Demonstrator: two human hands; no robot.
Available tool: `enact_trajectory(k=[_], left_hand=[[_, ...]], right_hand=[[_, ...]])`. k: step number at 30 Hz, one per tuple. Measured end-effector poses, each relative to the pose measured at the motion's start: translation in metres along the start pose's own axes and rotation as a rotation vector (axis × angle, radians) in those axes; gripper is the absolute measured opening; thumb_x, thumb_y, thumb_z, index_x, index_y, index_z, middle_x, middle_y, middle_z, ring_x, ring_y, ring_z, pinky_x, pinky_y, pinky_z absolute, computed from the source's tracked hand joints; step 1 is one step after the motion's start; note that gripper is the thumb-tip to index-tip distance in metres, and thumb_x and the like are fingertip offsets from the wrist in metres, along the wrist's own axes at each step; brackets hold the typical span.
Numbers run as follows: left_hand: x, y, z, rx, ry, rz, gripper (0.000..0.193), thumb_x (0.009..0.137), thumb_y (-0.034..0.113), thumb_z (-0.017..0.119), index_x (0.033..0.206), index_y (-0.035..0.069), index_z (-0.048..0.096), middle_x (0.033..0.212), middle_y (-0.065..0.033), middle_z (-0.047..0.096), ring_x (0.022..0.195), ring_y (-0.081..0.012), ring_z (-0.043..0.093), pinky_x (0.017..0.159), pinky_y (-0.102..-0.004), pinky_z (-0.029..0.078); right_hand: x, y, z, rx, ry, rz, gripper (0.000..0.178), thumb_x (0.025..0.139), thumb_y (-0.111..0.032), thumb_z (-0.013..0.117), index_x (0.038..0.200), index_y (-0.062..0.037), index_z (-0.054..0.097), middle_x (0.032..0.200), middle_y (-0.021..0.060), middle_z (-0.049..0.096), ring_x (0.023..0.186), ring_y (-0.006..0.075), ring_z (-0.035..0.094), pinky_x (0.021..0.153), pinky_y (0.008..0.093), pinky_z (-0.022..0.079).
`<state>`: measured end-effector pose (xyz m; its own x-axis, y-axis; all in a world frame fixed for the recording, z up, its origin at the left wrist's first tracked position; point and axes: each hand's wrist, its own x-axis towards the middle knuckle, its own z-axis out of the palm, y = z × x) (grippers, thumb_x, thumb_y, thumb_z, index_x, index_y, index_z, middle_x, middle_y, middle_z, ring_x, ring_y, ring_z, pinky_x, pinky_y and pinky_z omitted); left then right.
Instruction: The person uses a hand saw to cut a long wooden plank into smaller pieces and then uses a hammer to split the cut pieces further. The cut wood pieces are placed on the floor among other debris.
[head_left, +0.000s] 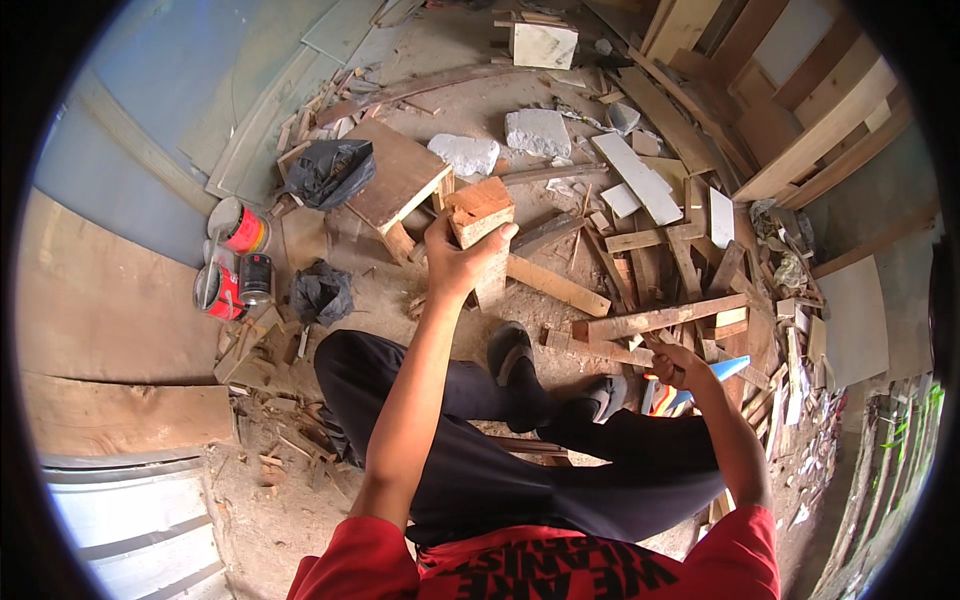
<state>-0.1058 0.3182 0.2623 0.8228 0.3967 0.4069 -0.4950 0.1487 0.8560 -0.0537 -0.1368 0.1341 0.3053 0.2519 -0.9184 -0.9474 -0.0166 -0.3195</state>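
A short, thick wooden block (487, 225) stands upright in front of me, its reddish-brown end facing up and its side pale and rough. My left hand (462, 258) is closed round it, with the thumb along the near right side. Further right, my right hand (678, 366) is closed in a fist by the scrap wood. What it grips, if anything, I cannot make out. Just under that hand is a handsaw (733, 367) with a blue blade and an orange and yellow handle, partly hidden by the hand. A brown wooden beam (660, 318) lies just beyond the fist.
Paint cans (240, 226) and black plastic bags (325, 292) sit at the left by a low wooden box (390, 180). White broken slabs (538, 132) lie ahead. Scrap boards (640, 180) heap up on the right, below a wooden frame (830, 130). My feet (510, 350) rest among offcuts.
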Motion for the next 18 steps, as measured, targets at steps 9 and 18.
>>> enact_trajectory(k=[9,18], left_hand=[[-0.007,0.009,0.007,0.025,-0.102,-0.059,0.039,0.081,0.008,0.072,0.116,-0.003,0.061,0.103,-0.0122,0.072,0.097,-0.0190,0.068,0.089,-0.0335,0.052],[-0.007,-0.001,0.025,0.018,-0.139,-0.012,0.037,0.082,0.011,0.074,0.115,-0.002,0.062,0.105,-0.0108,0.070,0.096,-0.0181,0.065,0.087,-0.0318,0.050]], right_hand=[[-0.033,-0.162,-0.040,0.158,0.093,-0.614,0.035,0.098,-0.034,0.060,0.071,-0.0145,0.049,0.049,-0.0053,0.042,0.039,0.0057,0.044,0.033,0.0218,0.034],[-0.048,-0.175,-0.035,-0.973,0.639,-0.673,0.040,0.089,-0.043,0.067,0.080,-0.0050,0.060,0.058,0.0043,0.054,0.047,0.0153,0.050,0.042,0.0370,0.037]])
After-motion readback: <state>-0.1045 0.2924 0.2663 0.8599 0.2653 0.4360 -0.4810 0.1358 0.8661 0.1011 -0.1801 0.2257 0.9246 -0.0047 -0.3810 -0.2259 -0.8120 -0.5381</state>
